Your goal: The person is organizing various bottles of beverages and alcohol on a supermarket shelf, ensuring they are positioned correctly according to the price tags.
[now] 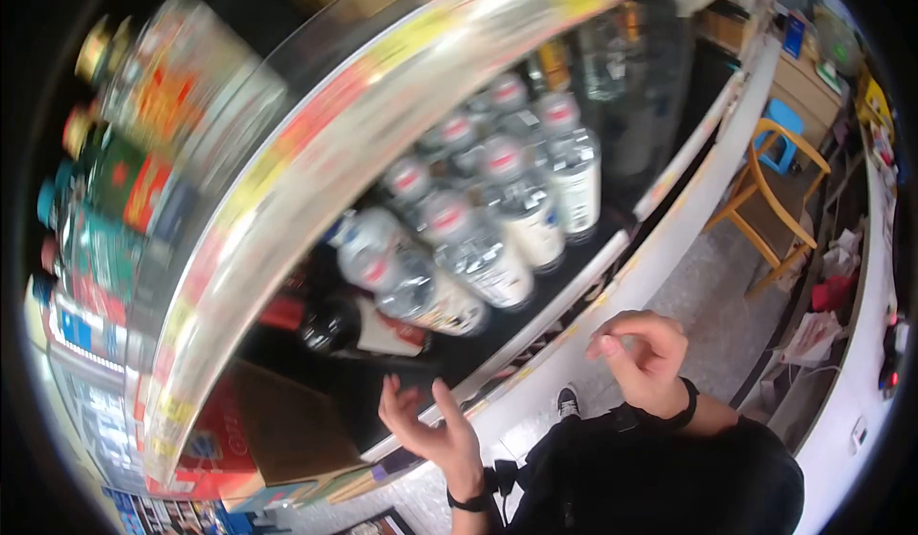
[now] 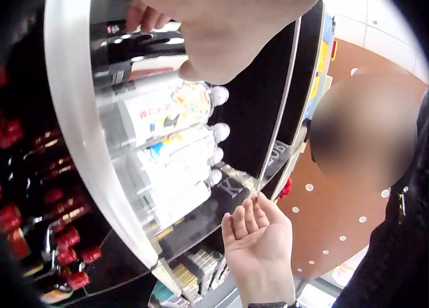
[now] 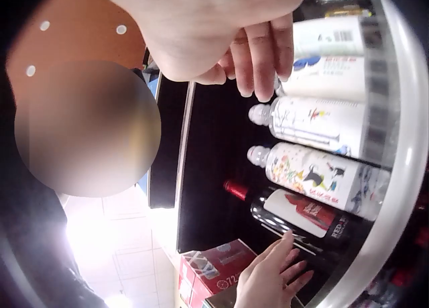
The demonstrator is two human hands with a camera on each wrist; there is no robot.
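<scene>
Shelving with a black deck and a pale front rail is seen from above in the head view, and both hands are held in front of it, empty. The left hand is raised palm-up with its fingers spread and only loosely bent; nothing is gripped by it. Nearest to it is a dark glass wine bottle with a red cap and a white-and-red label, laid on its side on the black deck just beyond the fingertips; in the right wrist view the fingertips are shown very close under this bottle, but contact cannot be made out. The right hand is held further right, in front of the rail, with its fingers curled inward and the thumb against them; nothing is seen between them. A group of clear plastic bottles with red caps and white printed labels is ranged on the deck beyond both hands, apart from either. A red cardboard box is stowed at the left end of the deck, beside the left hand. A wooden chair with a blue seat stands on the floor to the right.
</scene>
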